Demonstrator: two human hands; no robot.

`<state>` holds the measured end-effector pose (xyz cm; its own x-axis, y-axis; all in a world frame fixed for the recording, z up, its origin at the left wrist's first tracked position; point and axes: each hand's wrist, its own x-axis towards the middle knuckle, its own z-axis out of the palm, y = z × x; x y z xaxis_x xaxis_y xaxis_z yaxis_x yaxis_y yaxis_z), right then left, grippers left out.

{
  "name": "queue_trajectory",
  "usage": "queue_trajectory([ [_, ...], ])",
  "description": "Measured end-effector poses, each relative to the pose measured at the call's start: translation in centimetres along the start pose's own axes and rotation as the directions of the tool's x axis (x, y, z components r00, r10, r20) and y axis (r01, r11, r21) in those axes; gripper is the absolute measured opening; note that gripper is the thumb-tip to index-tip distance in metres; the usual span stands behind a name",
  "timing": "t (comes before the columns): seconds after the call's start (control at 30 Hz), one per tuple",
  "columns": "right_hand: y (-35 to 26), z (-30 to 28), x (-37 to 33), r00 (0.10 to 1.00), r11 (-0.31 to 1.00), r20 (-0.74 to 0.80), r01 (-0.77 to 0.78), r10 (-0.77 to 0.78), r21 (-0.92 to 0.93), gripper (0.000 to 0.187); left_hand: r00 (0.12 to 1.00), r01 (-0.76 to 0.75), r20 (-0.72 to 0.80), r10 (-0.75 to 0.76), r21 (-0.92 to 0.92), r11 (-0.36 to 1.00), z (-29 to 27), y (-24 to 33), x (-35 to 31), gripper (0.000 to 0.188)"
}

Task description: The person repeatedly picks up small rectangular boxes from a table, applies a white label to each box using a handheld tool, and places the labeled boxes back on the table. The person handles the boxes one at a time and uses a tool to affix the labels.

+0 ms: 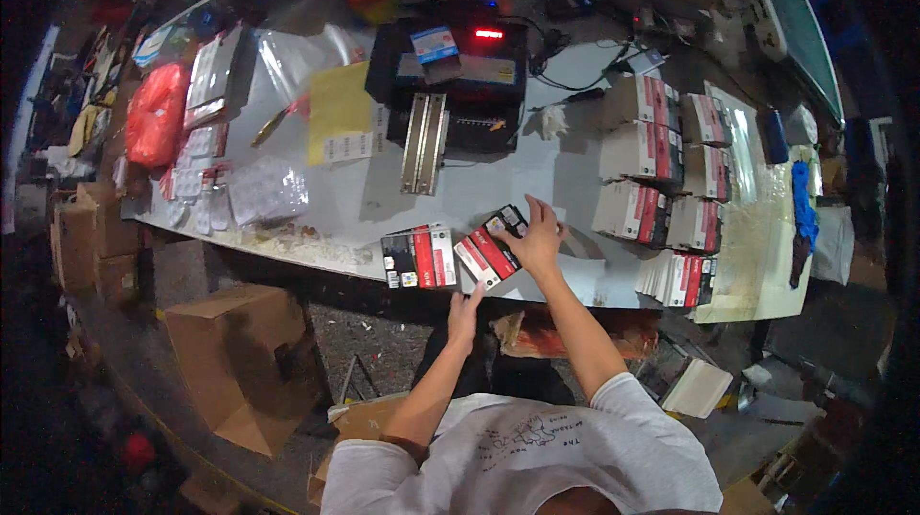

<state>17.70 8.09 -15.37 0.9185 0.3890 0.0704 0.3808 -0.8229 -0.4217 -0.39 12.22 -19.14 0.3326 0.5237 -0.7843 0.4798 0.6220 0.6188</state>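
Note:
A red, black and white carton (pixel 487 256) lies at an angle by the table's front edge. My right hand (pixel 537 237) holds its upper right end, thumb on the near side and fingers spread over the far edge. Below its lower left corner is my left hand (pixel 464 316), thumb and forefinger apart, fingertips close to the corner; I cannot tell whether they touch. Just left of the tilted carton rests a similar stack of cartons (pixel 419 258), set nearly square to the edge.
Stacked cartons (pixel 652 151) fill the table's right side. A black machine (pixel 460 74) with a red display and a metal rail (pixel 425 143) stands at the back. Yellow sheet (pixel 335 103), red plastic bag (pixel 158 113) and clear bags (pixel 273 189) lie left. An open cardboard box (pixel 240 357) sits below.

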Motion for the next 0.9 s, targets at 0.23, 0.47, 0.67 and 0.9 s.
queue_trajectory([
  [0.23, -9.2, 2.3, 2.6, 0.814, 0.892, 0.478, 0.435, -0.331, -0.123, 0.040, 0.986, 0.092, -0.064, -0.154, -0.564, 0.821, -6.1, 3.4, 2.3, 0.051],
  [0.47, -2.4, -0.4, 2.5, 0.842, 0.997, 0.537, 0.004, -0.046, 0.080, 0.029, 0.966, 0.157, -0.094, -0.239, -0.520, 0.839, -6.0, 4.8, 3.8, 0.052],
  [0.67, 2.0, -2.6, 1.9, 0.925, 0.975, 0.365, -0.170, 0.107, 0.145, 0.029, 0.965, 0.146, -0.087, -0.249, -0.612, 0.778, -5.9, 4.3, 4.3, 0.047],
  [0.9, -8.7, 2.8, -0.1, 0.868, 0.966, 0.450, 0.112, -0.210, 0.234, 0.046, 0.963, 0.127, -0.081, -0.257, -0.704, 0.699, -5.7, 3.6, 4.2, 0.044],
])
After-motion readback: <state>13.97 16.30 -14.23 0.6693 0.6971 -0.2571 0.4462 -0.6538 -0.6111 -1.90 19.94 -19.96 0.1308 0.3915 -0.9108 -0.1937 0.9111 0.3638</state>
